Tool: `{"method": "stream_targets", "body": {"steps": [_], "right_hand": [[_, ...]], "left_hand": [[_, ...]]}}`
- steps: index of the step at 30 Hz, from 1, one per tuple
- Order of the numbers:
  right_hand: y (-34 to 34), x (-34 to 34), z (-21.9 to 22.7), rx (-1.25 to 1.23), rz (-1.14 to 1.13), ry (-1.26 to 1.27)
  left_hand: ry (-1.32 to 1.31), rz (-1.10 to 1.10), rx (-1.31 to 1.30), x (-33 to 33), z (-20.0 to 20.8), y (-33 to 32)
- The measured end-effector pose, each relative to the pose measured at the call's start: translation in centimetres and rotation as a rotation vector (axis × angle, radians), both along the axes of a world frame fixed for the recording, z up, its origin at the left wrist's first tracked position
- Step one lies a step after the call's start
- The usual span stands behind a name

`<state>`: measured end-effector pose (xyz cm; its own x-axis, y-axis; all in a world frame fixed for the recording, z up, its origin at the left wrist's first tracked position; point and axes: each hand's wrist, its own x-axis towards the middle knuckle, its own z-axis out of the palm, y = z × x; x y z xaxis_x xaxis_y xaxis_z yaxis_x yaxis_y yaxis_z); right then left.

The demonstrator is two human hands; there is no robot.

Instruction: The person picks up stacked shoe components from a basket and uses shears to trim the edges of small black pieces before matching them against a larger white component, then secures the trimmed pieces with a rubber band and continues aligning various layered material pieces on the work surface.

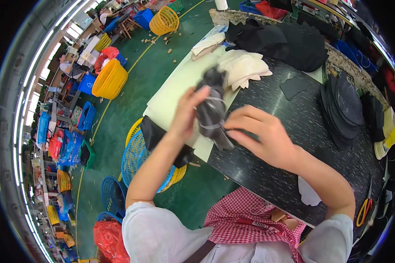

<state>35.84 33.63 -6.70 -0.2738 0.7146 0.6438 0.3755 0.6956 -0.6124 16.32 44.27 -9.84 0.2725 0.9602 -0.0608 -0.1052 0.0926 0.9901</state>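
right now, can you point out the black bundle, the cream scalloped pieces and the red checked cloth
Black bundle (210, 113): head view, its middle.
Cream scalloped pieces (246, 68): head view, top piece.
Red checked cloth (234, 212): head view, upper part.

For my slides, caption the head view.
Left hand gripping dark bundle, right hand at its edge, near speckled black worktop.

Left hand (187, 107) gripping, right hand (265, 136) pinching, forearms (155, 166) angled inward

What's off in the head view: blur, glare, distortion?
Head view: the black bundle is smeared, worst at its upper end, likely motion; left hand and right hand look slightly soft. Head view: pale glare on the black tabletop. Head view: bright light strips bow along the left rim, with black corners.
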Motion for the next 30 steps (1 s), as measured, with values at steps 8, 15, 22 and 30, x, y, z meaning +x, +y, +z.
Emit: {"method": "stream_targets", "body": {"steps": [8,15,22,30], "right_hand": [[0.7,-0.1,-0.3,-0.073,-0.270,-0.244],[-0.4,1.7,-2.5,-0.234,-0.231,-0.227],[-1.3,3.2,-2.0,-1.000,0.108,0.644],[-4.1,10.5,-0.9,-0.631,-0.111,0.712]], "left_hand": [[-0.169,-0.045,-0.171,2.6,1.5,-4.1],[0.666,-0.436,0.603,2.8,-0.3,-4.7],[0.802,-0.487,0.807,3.0,1.3,-5.7],[0.102,-0.586,0.732,3.5,1.1,-8.7]]}}
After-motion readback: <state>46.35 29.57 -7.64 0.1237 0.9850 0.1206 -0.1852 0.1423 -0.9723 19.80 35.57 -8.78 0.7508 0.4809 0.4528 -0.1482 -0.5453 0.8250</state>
